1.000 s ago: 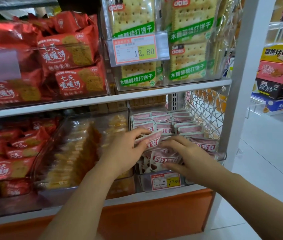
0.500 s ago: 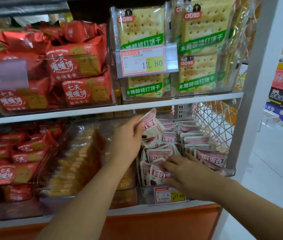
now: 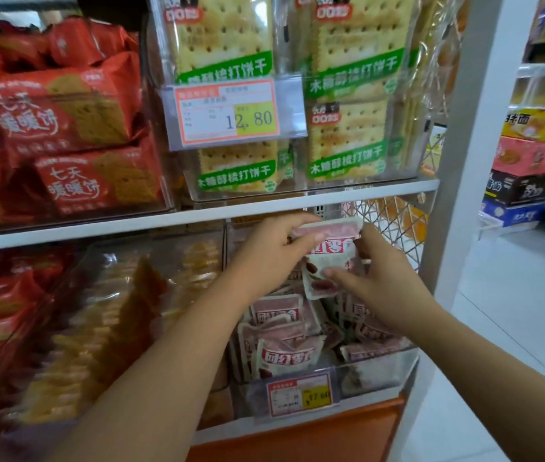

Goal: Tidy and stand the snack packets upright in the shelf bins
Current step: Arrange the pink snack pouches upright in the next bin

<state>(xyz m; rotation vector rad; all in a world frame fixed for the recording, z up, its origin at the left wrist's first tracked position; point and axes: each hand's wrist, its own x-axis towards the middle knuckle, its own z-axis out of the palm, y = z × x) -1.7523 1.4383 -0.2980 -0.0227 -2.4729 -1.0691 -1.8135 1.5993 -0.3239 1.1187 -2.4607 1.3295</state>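
A pink snack packet (image 3: 327, 258) is held upright over the clear bin (image 3: 374, 368), just under a white shelf board (image 3: 98, 228). Its top is gripped by the left hand (image 3: 264, 258) and its side pinched by the right hand (image 3: 374, 281). Stacked cartons (image 3: 527, 161) and pale floor (image 3: 514, 295) are seen at right.

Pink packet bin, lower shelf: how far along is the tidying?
Done: a front packet stands roughly upright against the bin wall. In hand: left hand and right hand both hold one lifted packet above the bin. Left: right-side packets lie tilted and overlapping; the lifted packet is not yet placed. Back rows hidden.
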